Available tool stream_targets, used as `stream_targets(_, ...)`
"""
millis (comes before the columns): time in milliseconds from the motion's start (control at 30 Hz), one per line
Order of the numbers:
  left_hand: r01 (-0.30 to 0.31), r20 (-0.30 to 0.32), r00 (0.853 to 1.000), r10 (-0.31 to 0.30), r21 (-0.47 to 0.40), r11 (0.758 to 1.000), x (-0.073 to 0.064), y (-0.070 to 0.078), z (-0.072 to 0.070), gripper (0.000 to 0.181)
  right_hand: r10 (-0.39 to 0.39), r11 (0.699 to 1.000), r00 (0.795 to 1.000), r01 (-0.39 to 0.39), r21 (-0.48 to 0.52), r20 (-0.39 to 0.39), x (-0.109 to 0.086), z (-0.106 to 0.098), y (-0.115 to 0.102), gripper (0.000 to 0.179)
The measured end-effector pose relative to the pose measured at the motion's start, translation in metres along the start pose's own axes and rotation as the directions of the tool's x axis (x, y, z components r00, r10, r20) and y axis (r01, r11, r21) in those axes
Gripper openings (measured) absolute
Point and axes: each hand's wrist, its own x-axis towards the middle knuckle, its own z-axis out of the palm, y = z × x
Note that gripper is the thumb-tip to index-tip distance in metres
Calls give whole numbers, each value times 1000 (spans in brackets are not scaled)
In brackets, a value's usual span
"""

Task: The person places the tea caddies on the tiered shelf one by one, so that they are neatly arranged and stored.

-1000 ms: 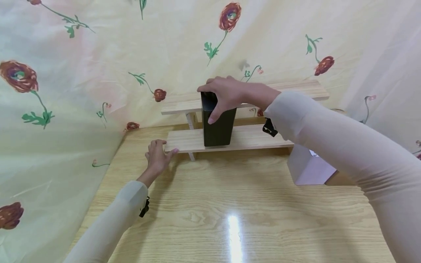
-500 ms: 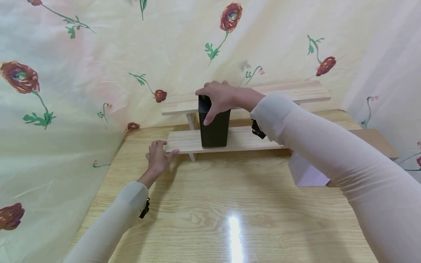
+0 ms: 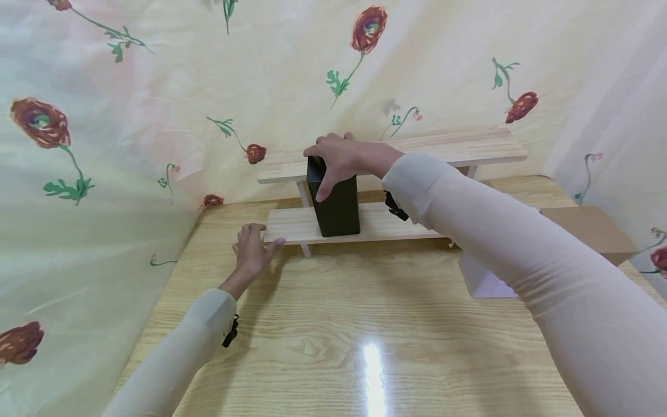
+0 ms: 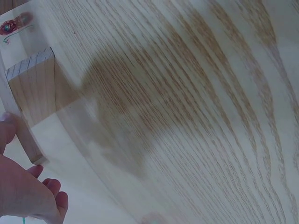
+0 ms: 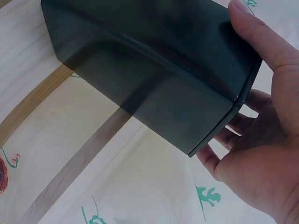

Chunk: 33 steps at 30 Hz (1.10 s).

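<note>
A tall black box (image 3: 337,211) stands on the front part of the lower wooden shelf (image 3: 396,220), tilted slightly in the head view. My right hand (image 3: 339,159) grips it near the top, thumb on the near face and fingers over the far side. The right wrist view shows the same dark box (image 5: 140,70) between thumb and curled fingers of the right hand (image 5: 266,135). My left hand (image 3: 251,250) holds the left end of the lower shelf, thumb along its front edge. In the left wrist view, the left hand (image 4: 32,191) is at the board's end (image 4: 28,142).
An upper wooden shelf (image 3: 469,147) runs above and behind the lower one. To the right, partly behind my right sleeve, are a pale lilac box (image 3: 484,278) and a brown cardboard box (image 3: 589,229). A flowered cloth (image 3: 292,75) hangs behind the wooden table (image 3: 312,324).
My right hand has moved the black box a little to the left along the lower shelf, and its base has come slightly forward. The left hand stays at the shelf's end.
</note>
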Motion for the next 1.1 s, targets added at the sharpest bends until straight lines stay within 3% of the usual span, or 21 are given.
stream_targets(667, 3, -1, 1000, -3, 2, 1000, 2, 0, 3, 63, -5, 999, 998, 8, -40, 70, -3, -5, -1, 109)
stream_targets(867, 7, -1, 1000, -7, -2, 1000, 2, -2, 4, 63, -18, 998, 999, 20, -58, 27, -19, -9, 7, 113)
stream_targets(1100, -1, 2, 1000, 1, 4, 1000, 1, -4, 4, 63, -43, 998, 998, 42, -38, -43, -51, -8, 27, 113)
